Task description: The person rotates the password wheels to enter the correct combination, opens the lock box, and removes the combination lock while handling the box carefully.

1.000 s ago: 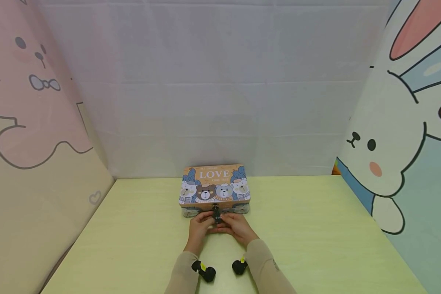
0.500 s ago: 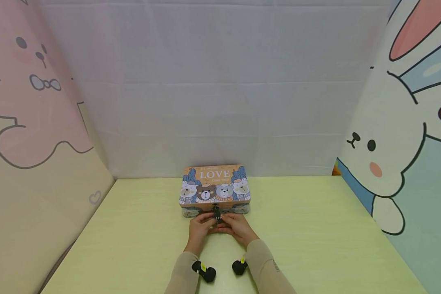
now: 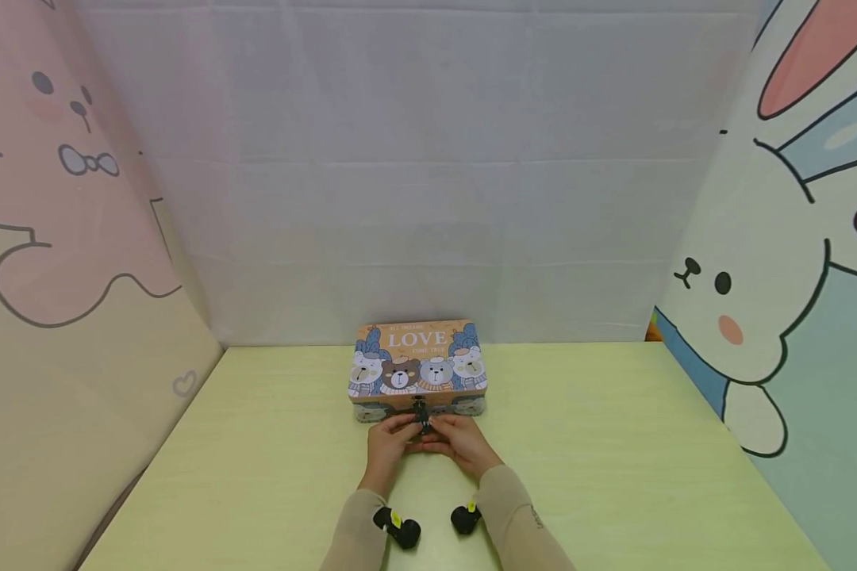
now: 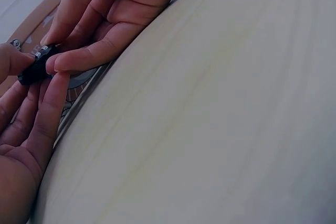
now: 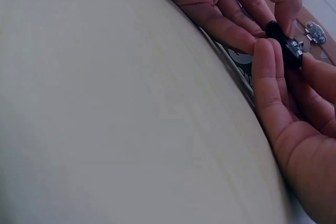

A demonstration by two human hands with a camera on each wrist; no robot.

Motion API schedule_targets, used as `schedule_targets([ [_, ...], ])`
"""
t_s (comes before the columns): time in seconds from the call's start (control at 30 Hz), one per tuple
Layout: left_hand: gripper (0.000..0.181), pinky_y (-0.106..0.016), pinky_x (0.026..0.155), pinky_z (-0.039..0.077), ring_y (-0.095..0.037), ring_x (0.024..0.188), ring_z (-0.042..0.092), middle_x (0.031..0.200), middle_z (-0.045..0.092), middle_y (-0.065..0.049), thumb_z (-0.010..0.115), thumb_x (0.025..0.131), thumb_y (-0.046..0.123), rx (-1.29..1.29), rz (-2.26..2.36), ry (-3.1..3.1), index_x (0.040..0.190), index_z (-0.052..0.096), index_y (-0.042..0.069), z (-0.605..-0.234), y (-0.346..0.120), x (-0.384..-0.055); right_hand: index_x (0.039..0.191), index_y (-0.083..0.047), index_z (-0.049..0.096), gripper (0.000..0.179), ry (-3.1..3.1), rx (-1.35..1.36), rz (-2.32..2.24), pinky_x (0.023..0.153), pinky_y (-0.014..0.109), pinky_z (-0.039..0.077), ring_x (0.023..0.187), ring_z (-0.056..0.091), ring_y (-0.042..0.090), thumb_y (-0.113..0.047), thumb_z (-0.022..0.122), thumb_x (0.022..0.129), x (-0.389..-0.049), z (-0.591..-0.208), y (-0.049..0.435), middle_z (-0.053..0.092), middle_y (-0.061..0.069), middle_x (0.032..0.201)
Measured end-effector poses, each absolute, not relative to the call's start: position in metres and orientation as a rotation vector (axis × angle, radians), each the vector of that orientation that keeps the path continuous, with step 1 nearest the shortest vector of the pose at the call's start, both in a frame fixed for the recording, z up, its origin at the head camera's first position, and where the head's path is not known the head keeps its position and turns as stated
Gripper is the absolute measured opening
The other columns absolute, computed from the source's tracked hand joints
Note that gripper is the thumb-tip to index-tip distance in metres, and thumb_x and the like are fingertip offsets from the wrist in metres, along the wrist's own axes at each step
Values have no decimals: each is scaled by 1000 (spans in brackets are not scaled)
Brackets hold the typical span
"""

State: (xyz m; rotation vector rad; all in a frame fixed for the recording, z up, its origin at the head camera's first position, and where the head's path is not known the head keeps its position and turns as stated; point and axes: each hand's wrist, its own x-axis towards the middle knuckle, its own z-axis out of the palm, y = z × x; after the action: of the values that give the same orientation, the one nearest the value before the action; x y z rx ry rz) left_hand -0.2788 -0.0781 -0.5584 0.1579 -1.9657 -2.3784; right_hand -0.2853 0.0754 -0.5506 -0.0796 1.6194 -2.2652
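A small black combination padlock (image 3: 422, 417) with number dials is at the front of a tin box (image 3: 417, 361) printed with bears and the word LOVE. My left hand (image 3: 386, 450) pinches the padlock from the left, and my right hand (image 3: 469, 446) pinches it from the right. In the right wrist view the padlock (image 5: 283, 43) lies between the fingertips of both hands, close to the box's metal clasp (image 5: 316, 33). Whether its shackle passes through the clasp I cannot tell. In the left wrist view, fingers partly cover the padlock (image 4: 39, 67). The box lid is down.
The box stands at the back of a pale yellow-green table (image 3: 257, 468), close to a white cloth backdrop (image 3: 428, 182). Printed panels flank the table: a pink animal (image 3: 64, 206) on the left, a white rabbit (image 3: 764, 293) on the right.
Both hands keep their place at the padlock and the box stays still. The white marks on the padlock show less distinctly now than a second ago.
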Motion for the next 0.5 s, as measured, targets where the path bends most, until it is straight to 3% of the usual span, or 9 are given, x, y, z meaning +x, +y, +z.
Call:
schedule_targets([
  [0.5, 24, -28, 59, 62, -11, 69, 68, 88, 72, -14, 68, 87, -4, 170, -2308, -2021, 105, 66, -19, -558, -77, -278, 116, 18, 56, 25, 1605, -102, -2281, 77, 28, 61, 79, 67, 15, -2, 47, 104, -284, -551, 76, 65, 10, 92],
])
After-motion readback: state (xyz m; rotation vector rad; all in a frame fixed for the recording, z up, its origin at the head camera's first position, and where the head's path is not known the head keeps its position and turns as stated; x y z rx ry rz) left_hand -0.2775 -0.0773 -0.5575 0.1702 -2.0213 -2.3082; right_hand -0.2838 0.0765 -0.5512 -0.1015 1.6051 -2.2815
